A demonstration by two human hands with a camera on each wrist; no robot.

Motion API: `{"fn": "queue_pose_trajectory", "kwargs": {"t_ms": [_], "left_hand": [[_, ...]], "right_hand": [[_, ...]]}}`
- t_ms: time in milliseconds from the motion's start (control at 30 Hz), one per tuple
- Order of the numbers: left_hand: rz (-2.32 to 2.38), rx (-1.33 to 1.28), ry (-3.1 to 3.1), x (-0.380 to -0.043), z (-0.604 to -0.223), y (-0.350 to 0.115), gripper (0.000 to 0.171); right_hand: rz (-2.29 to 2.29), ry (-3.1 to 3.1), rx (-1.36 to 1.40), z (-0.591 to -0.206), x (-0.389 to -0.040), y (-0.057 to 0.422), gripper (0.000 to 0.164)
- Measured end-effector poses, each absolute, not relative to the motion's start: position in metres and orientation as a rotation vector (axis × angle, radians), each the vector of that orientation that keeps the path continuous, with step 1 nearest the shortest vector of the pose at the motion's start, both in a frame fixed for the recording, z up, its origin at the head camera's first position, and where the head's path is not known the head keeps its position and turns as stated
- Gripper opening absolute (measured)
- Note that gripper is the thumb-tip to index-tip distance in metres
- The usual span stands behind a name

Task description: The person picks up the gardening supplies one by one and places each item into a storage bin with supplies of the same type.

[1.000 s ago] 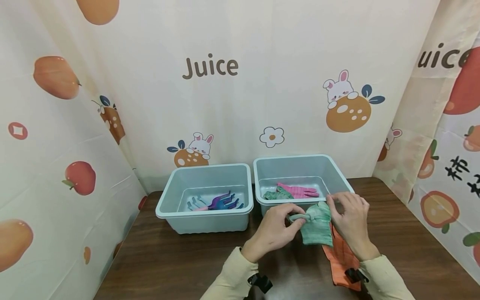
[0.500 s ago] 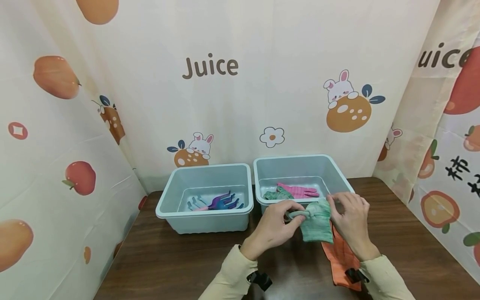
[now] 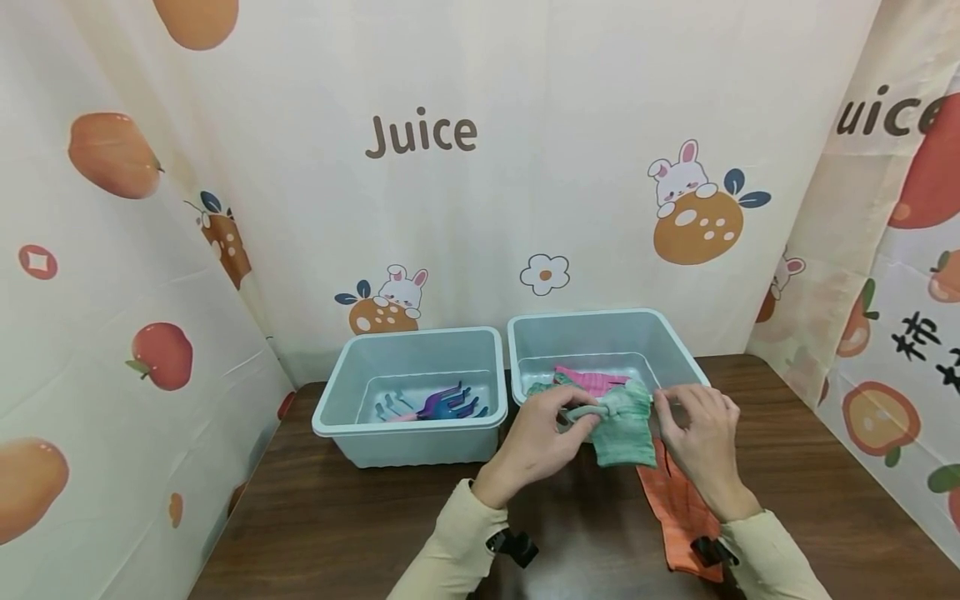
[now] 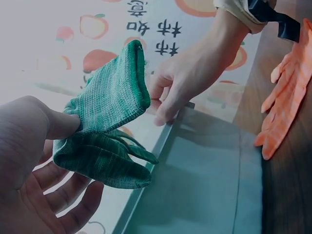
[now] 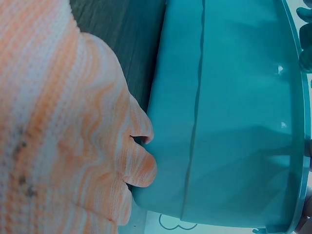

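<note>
My left hand point(image 3: 536, 437) pinches a green knit glove point(image 3: 628, 425) between thumb and fingers, over the near rim of the right light-blue bin point(image 3: 585, 321). In the left wrist view, the folded green glove point(image 4: 109, 97) hangs with its cuff up and finger parts below. My right hand point(image 3: 701, 442) grips that bin's rim near its front right corner, thumb on the near side. An orange glove point(image 3: 682, 517) lies on the table below the right hand; it fills the left of the right wrist view. Inside the right bin are a pink glove point(image 3: 592, 381) and another green piece, partly hidden.
A second light-blue bin point(image 3: 408, 446) stands to the left, holding purple and blue pronged things point(image 3: 446, 404) like small hand rakes. Both bins stand on a dark wooden table point(image 3: 360, 525). A printed curtain point(image 3: 480, 208) encloses the back and sides.
My left hand has shifted slightly left and away from me, carrying the green glove up over the bin's rim, partly covering the pink glove. My right hand stays in place.
</note>
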State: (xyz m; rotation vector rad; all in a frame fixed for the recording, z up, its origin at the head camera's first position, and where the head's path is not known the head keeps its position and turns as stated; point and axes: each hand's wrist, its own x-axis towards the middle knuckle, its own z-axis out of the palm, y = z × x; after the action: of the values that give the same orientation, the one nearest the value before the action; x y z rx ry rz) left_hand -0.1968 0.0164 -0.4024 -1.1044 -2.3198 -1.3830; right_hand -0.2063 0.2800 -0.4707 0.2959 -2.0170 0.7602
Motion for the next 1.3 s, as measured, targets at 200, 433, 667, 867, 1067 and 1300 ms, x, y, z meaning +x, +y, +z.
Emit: {"fn": "queue_pose_trajectory", "kwargs": {"t_ms": [200,433,667,867,1067,1300], "left_hand": [[-1.376,-1.084,-2.307,-0.199,-0.399,0.016,0.015],[-1.398,-1.064,-2.309,-0.202,-0.395,0.015,0.015],[-1.399,-1.060,-2.315,-0.206,-0.393,0.014,0.015],[-1.396,-1.069,-2.299,-0.208,-0.392,0.013,0.013],[-1.415,-1.053,-2.290,-0.210,-0.389,0.012,0.014],[-1.397,-1.044,-2.289,-0.212,-0.386,0.011,0.017]], "right_hand": [[0.757,-2.027,0.290,-0.472,-0.206,0.281,0.005],[0.746,-2.029,0.291,-0.471,-0.206,0.281,0.005],[0.746,-2.026,0.292,-0.471,-0.207,0.281,0.005],[0.744,-2.023,0.288,-0.471,-0.208,0.280,0.006],[0.745,-2.034,0.286,-0.471,-0.208,0.280,0.006],[0.743,-2.034,0.279,-0.470,-0.207,0.279,0.005]]}}
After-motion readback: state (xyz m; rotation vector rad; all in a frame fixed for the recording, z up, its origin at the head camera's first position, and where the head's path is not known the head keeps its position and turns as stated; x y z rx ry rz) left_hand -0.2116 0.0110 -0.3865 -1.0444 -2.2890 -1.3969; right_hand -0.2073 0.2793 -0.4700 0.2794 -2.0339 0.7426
